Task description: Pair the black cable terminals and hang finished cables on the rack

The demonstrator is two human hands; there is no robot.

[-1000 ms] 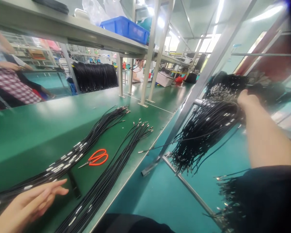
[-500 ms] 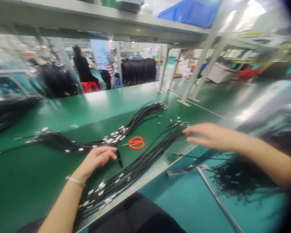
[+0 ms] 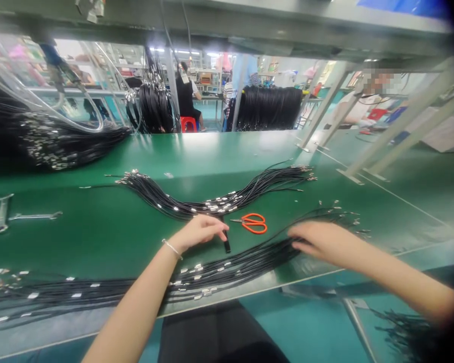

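Note:
My left hand (image 3: 202,231) has its fingers bent together at a narrow black strip (image 3: 227,244), which hangs off the middle of the far bundle of black cables (image 3: 189,206). Over the right part of the near cable bundle (image 3: 253,258) is my right hand (image 3: 318,239), slightly blurred, fingers stretched and thumb apart; its fingertips reach the cables. Both bundles carry small white tags and have metal-looking ends. Scissors with orange handles (image 3: 254,223) lie between the bundles, just right of the strip.
Two wrenches (image 3: 2,214) lie at the left. A large heap of black cables (image 3: 56,141) sits behind them. Shelf posts (image 3: 325,108) stand on the green table (image 3: 109,242) at back right. Coiled cables (image 3: 270,108) hang beyond, where other people sit and stand.
The view has turned left, bringing the wrenches and the near bundle's left end into sight. My right hand has moved left from the bundle's end onto the cables. My left hand stays by the strip.

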